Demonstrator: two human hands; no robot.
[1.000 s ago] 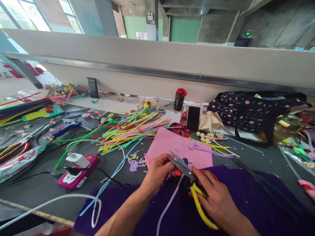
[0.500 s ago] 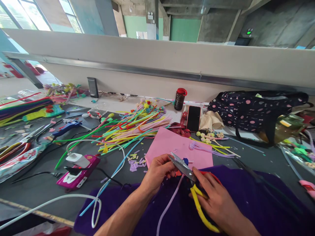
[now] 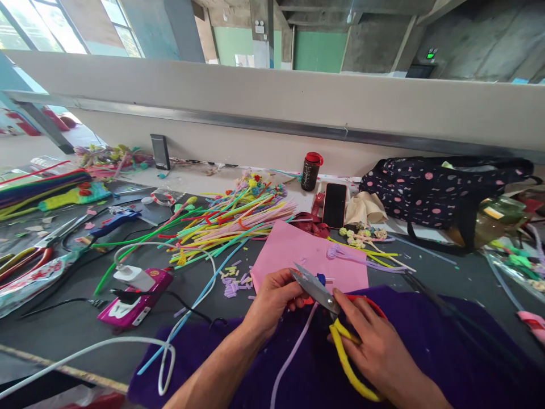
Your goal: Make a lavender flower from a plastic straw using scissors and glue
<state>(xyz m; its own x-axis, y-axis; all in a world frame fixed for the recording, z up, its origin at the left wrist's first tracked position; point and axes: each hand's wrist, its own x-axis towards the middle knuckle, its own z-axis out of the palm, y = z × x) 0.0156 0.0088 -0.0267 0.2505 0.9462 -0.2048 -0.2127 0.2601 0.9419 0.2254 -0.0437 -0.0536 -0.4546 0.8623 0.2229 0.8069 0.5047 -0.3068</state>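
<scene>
My right hand (image 3: 377, 346) grips a pair of scissors (image 3: 315, 291) with yellow and red handles, its index finger lying near the pivot. The blades slant up and left toward my left hand (image 3: 275, 301), whose thumb and fingers are pinched by the tip. A lilac pipe cleaner (image 3: 293, 355) hangs below the blades, its upper end at my left fingers, where the exact hold is hidden. A small orange-red piece (image 3: 307, 300) shows under the blades, and a small blue item (image 3: 321, 279) sits just behind them. A pink sheet (image 3: 298, 250) lies beyond both hands, with purple cloth (image 3: 238, 363) beneath them.
Cut lilac and yellow bits (image 3: 236, 284) lie left of the sheet, near a bundle of coloured pipe cleaners (image 3: 238, 218). A magenta power strip (image 3: 135, 301) with cables stands left. Behind are a phone (image 3: 334, 205), a bottle (image 3: 311, 172) and a patterned bag (image 3: 426, 193).
</scene>
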